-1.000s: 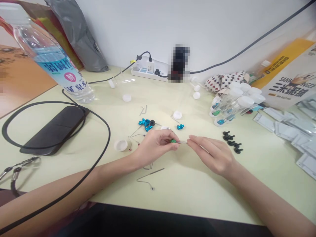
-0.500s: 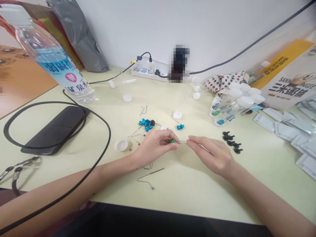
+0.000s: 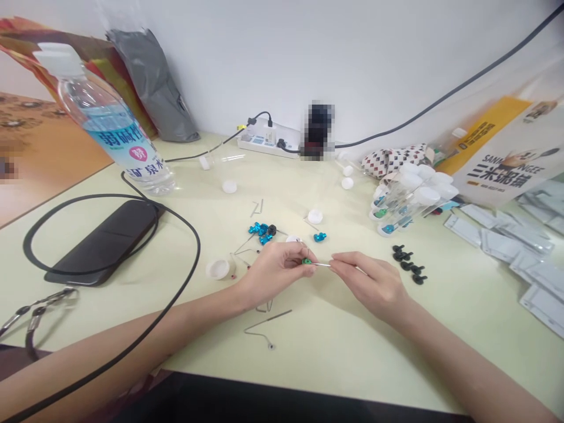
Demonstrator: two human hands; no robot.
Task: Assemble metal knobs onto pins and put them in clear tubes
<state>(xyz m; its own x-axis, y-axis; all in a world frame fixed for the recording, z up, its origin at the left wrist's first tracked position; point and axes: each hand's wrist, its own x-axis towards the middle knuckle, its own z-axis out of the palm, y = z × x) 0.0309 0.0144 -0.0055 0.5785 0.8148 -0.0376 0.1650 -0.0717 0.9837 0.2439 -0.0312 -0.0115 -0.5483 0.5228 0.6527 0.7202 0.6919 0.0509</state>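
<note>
Between the thumb and fingers of my left hand (image 3: 275, 264) is a small green metal part (image 3: 307, 261), partly covered by the fingertips. A thin bent wire rises beside it. My right hand (image 3: 372, 282) pinches a thin metal rod (image 3: 324, 264), whose far tip meets the green part. Behind my left hand lie several blue metal fittings (image 3: 263, 229) and a black knob (image 3: 272, 230); another blue fitting (image 3: 320, 237) sits farther right. Bent wires with small ends, one being a long wire (image 3: 268, 320), lie around my left wrist.
A white cap (image 3: 218, 269) sits left of my hand. Black screws (image 3: 406, 265) lie to the right, before capped clear tubes (image 3: 409, 197). At left are a water bottle (image 3: 127, 135), a dark phone (image 3: 106, 244) and a looped black cable (image 3: 199, 235) crossing above my left forearm.
The view has tilted slightly, so everything sits a little lower in it. Both hands keep their grips, with the rod still against the green part.
</note>
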